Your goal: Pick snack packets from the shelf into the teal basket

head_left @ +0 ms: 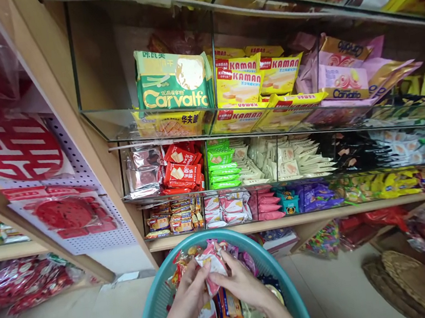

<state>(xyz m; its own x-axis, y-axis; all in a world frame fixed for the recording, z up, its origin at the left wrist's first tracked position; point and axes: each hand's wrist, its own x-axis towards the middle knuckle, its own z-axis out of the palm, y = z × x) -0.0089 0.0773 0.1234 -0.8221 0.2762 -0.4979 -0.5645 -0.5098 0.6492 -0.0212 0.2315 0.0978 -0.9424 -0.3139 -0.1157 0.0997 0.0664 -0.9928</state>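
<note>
A small pink-and-white snack packet (212, 263) sits pinched between both hands above a teal plastic basket (286, 284) full of mixed snacks. The left hand (192, 290) grips its left edge, the right hand (240, 280) its right. Beyond stand glass shelves (107, 125) stocked with Carvalfo wafer packs (172, 81).

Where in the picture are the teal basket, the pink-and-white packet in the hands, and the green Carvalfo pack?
teal basket (278, 270): head view, right part of its rim.
pink-and-white packet (214, 262): head view, its upper white part between both hands.
green Carvalfo pack (172, 84): head view, middle of its front.
</note>
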